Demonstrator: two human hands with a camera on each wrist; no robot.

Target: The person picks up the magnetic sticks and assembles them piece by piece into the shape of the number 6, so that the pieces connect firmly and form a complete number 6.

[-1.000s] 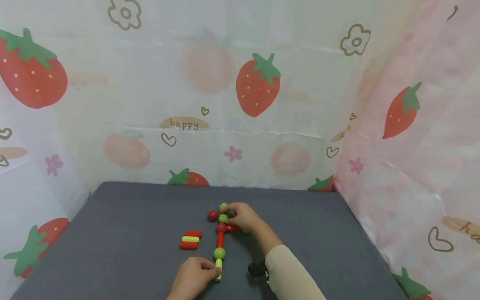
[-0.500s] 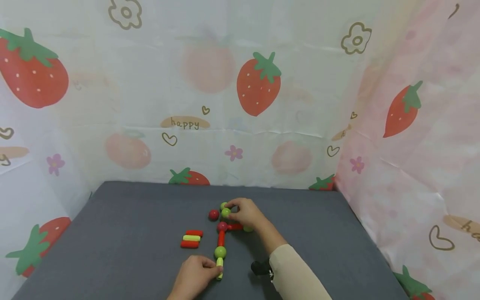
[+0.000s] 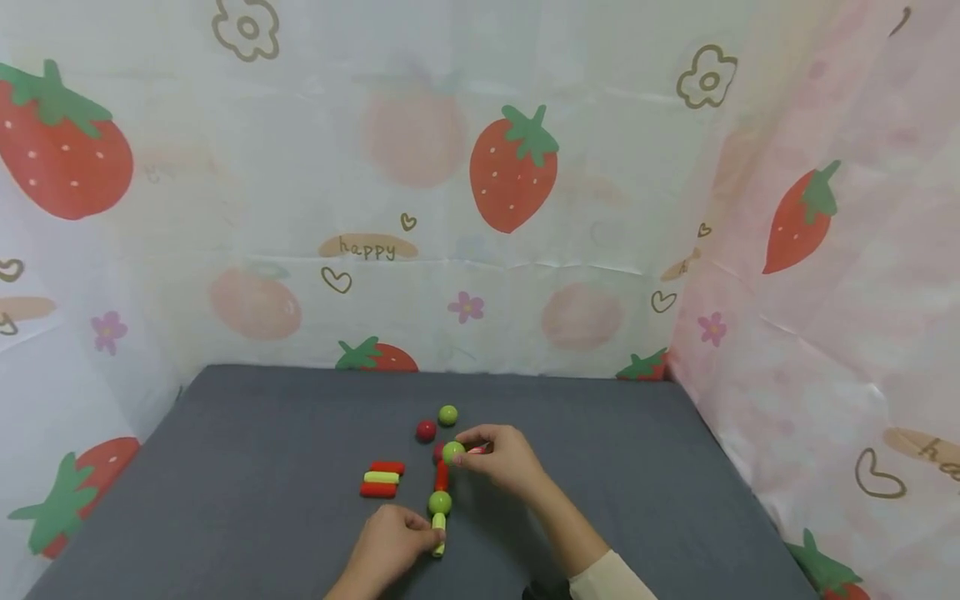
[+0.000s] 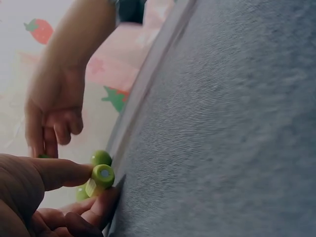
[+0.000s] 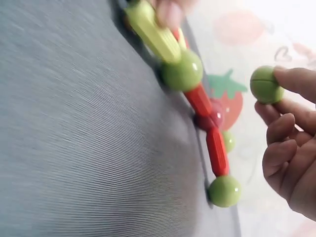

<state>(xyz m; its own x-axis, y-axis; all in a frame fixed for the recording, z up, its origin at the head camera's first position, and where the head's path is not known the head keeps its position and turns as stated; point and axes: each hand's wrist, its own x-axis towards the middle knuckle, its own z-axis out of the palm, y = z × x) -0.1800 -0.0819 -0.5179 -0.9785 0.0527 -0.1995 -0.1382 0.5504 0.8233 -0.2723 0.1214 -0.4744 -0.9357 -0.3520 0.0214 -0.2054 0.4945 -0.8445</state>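
Note:
My left hand (image 3: 386, 542) pinches a yellow-green magnetic rod (image 3: 438, 537) between thumb and finger; its metal-tipped end shows in the left wrist view. That rod joins a green ball (image 3: 439, 503), a red rod (image 3: 442, 477) and a dark red ball (image 5: 217, 116), partly hidden in the head view. From the dark red ball a second red rod (image 5: 217, 150) runs to another green ball (image 5: 224, 191). My right hand (image 3: 506, 458) pinches a loose green ball (image 5: 265, 85), held up off the table and apart from the chain.
Beyond the chain lie a loose red ball (image 3: 426, 431) and a green ball (image 3: 447, 415). To its left, two red rods (image 3: 378, 491) flank a yellow-green rod (image 3: 381, 477) on the grey table (image 3: 262, 467). Printed cloth (image 3: 420, 317) hangs behind the table.
My right hand has lifted the green ball from beside the other loose balls and brought it nearer, over the dark red ball. My left hand keeps its hold on the rod.

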